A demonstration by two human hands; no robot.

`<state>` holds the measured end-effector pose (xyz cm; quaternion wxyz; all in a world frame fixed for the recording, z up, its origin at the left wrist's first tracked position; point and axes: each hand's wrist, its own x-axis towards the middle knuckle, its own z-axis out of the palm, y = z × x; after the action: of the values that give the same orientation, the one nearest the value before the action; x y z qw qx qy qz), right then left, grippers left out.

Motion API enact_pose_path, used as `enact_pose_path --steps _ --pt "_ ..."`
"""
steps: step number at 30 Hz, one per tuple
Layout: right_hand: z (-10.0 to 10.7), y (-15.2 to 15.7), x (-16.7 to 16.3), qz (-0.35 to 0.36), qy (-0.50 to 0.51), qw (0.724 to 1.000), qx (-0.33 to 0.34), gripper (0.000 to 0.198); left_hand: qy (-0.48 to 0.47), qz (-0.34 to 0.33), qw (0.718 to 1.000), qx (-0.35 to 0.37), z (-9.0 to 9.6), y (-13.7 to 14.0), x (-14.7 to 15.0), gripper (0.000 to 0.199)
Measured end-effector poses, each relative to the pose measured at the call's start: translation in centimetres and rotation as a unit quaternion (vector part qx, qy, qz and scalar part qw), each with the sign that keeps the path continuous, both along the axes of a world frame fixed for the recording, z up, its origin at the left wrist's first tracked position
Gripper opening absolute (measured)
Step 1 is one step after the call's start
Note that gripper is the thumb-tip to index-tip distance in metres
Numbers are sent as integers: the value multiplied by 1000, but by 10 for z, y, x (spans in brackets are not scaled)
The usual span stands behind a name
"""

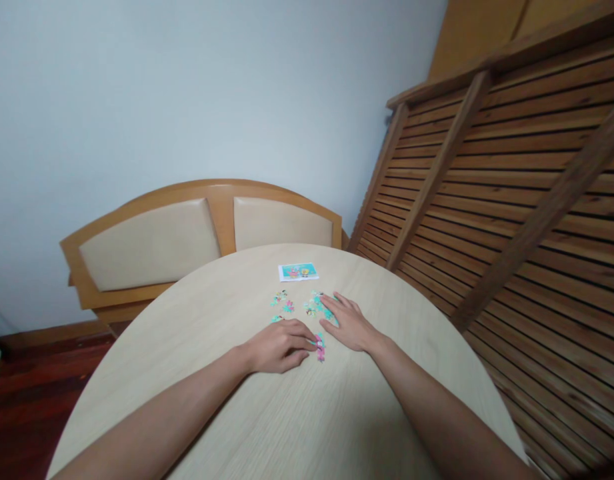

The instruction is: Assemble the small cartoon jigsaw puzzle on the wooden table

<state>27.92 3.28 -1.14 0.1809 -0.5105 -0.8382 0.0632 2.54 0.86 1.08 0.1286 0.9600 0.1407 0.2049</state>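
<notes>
Small jigsaw puzzle pieces lie in loose groups on a round pale wooden table. Near the middle, a few pink and teal puzzle pieces sit together. My left hand reaches them from the left, with its fingers bent and close together and the fingertips on the upper pieces. Its grip is partly hidden. Over on the right, my right hand is spread flat, palm down, holding nothing. Its fingertips touch a group of teal puzzle pieces, covering part of it.
A picture card with colourful cartoon figures lies towards the table's far side. Other loose pieces lie left of centre. Beyond the table stands a padded wooden headboard. Slatted wooden panels lean along the right.
</notes>
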Motion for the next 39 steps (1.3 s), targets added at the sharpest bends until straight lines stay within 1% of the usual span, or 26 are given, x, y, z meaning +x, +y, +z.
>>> enact_pose_path --steps 3,7,10,14,18,23,31,35,39 --pt "2 -1 -1 -6 -4 1000 -4 56 -2 -3 1000 0 1 -1 0 34" --pt "4 -3 0 -18 5 1000 4 49 -3 -1 1000 6 1 -2 0 32" --pt "3 -4 0 -25 13 1000 14 47 -2 6 1000 12 1 -2 0 30" --pt "4 -5 -1 -20 6 999 43 42 -5 39 999 29 1 -2 1 24" --pt "9 -8 -3 -8 7 997 77 30 -9 76 996 42 -1 -1 3 20" --pt "13 -10 -6 2 24 995 93 18 -6 87 995 43 -3 -1 3 18" --pt "11 -6 -11 5 34 995 94 14 0 84 996 38 -2 -1 3 20" --pt "14 -7 -13 5 28 994 106 12 0 95 995 39 -2 -1 3 20" --pt "19 -11 -16 4 57 991 124 13 -2 109 993 43 -3 -1 3 20"
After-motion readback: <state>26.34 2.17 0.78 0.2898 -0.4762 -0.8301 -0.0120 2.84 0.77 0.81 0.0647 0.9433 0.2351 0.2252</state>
